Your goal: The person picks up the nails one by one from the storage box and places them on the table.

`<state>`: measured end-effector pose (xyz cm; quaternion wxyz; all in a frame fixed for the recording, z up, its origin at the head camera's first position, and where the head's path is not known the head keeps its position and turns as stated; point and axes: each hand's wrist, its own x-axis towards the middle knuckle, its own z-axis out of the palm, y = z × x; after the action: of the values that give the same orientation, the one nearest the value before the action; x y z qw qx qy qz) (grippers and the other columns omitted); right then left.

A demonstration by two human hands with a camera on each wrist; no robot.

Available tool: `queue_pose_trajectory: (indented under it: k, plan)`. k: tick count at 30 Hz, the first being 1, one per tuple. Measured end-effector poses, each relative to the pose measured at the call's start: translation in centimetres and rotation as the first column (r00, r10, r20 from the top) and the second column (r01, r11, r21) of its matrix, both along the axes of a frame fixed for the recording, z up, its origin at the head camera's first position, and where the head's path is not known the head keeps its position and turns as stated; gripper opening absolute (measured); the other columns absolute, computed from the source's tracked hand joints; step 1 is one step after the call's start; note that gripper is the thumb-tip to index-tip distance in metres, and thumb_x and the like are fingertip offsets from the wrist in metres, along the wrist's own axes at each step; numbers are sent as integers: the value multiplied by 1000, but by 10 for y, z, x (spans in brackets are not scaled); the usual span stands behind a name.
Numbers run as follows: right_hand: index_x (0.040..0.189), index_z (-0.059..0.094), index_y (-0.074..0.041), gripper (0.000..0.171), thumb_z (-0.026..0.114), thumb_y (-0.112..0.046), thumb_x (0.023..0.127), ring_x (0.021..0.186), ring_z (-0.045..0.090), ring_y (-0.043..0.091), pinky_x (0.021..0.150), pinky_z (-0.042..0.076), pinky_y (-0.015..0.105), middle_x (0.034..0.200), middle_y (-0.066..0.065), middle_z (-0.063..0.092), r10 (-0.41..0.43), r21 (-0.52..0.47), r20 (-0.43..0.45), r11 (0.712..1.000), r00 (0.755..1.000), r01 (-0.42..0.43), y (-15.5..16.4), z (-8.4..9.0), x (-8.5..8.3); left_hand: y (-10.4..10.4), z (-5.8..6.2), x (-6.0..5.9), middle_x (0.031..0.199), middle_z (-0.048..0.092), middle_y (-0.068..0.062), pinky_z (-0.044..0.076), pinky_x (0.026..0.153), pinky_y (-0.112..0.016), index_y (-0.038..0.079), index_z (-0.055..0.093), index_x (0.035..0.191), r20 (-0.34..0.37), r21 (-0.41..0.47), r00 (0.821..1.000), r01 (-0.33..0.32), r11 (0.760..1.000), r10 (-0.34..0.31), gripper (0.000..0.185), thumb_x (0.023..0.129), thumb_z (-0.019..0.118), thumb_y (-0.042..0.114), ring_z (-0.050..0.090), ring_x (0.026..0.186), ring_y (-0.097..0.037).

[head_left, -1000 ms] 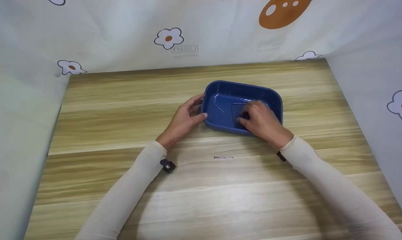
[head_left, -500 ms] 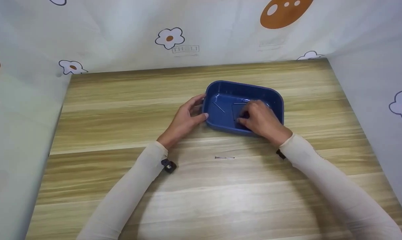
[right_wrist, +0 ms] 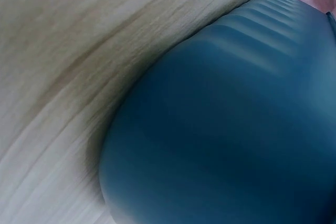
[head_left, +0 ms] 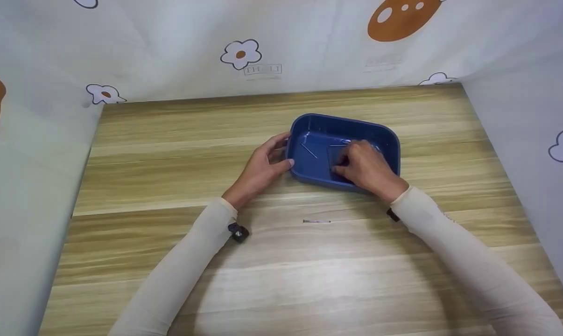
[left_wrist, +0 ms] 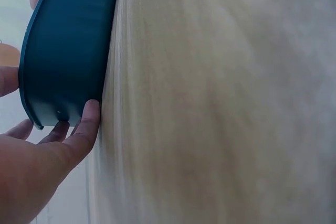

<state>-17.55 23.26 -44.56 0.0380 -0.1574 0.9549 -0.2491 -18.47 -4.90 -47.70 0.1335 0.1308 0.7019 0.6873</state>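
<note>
A dark blue box point(head_left: 316, 179) with rounded corners and no lid sits on the wooden table. At its left end my left hand point(head_left: 258, 172) holds the corner; the left wrist view shows the thumb by the rim and curved fingertips point(left_wrist: 90, 109) against the end wall. My right hand point(head_left: 365, 168) reaches into the box with bent fingers close to the floor. Whether anything is between those fingers is hidden. A thin straight rod point(head_left: 309, 150) lies inside, left of the right hand. Near the right fingers shows a thin right-angled outline point(head_left: 329, 158). The right wrist view holds mostly box wall point(right_wrist: 226, 119).
A slim metal nail point(head_left: 317, 221) lies on the table in front of the box. Pale sheeting point(head_left: 169, 51) with printed flowers stands behind the table and along both sides. Each forearm wears a light sleeve point(head_left: 183, 261) and a small dark wrist camera point(head_left: 238, 232).
The whole scene has shifted slightly right in the head view. Both hands, the box and the nail keep nearly the same places relative to one another.
</note>
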Motion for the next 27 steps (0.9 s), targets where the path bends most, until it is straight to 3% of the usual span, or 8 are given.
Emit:
queue_pose_trajectory:
  k: [15, 27]
  plan:
    - [88, 85, -3, 14, 94, -13, 85, 93, 74, 35, 83, 60, 53, 95, 15, 79, 5, 26, 2, 1000, 1000, -5, -2, 0, -2, 0, 1, 0, 162, 55, -19, 48, 120, -45, 3, 47, 165, 6, -18, 1000, -5, 1000, 5, 70, 99, 73, 1, 58, 146, -34]
    - [88, 83, -3, 18, 93, -18, 87, 100, 70, 38, 86, 58, 56, 99, 15, 76, -37, 51, 34, 998, 999, 36, -4, -1, -2, 0, 0, 0, 162, 55, -17, 48, 120, -44, 3, 47, 164, 4, -22, 1000, -4, 1000, 4, 71, 99, 73, 2, 57, 147, -32]
